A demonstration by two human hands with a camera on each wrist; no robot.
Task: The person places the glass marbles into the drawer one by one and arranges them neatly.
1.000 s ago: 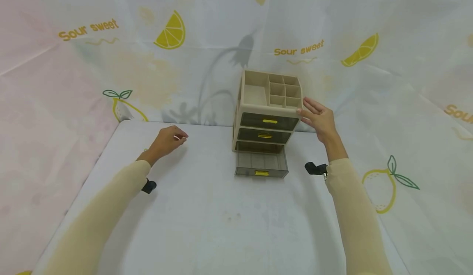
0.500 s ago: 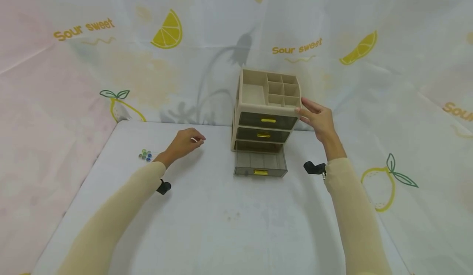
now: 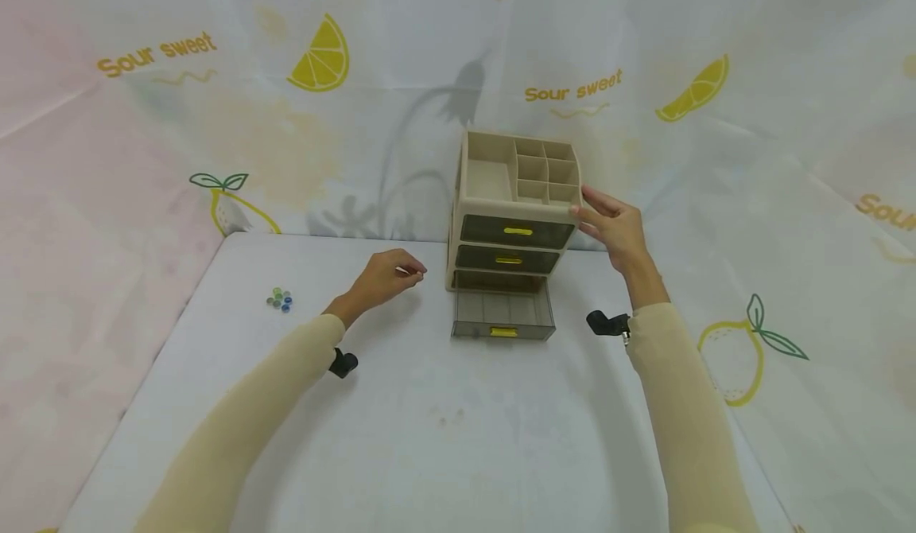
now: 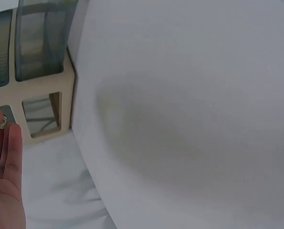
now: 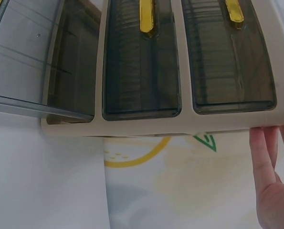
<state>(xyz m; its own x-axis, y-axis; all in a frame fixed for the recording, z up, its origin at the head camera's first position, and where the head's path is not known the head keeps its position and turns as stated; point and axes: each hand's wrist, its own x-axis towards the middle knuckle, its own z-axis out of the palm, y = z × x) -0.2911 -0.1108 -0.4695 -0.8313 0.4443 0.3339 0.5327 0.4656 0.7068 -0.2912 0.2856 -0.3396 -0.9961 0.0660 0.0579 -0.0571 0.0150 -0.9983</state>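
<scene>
In the head view a beige desktop drawer organizer (image 3: 521, 208) stands at the back of the table, its bottom drawer (image 3: 502, 310) pulled out and its two upper drawers closed. My left hand (image 3: 382, 280) is over the table just left of the organizer. Between its thumb and fingertips it pinches a small clear glass marble (image 4: 3, 122), seen in the left wrist view. My right hand (image 3: 617, 232) grips the organizer's upper right corner, thumb at the front edge and fingers along the side. The right wrist view shows the fingers (image 5: 262, 160) against that side wall.
Several glass marbles (image 3: 278, 300), green, blue and clear, lie in a cluster on the left of the white table (image 3: 429, 437). Divided compartments (image 3: 547, 171) form the organizer's top. A lemon-print cloth (image 3: 401, 32) hangs behind the table.
My left hand has moved right, from near the marbles toward the organizer, uncovering the marble cluster. My right hand keeps its place on the organizer, and the bottom drawer stays out.
</scene>
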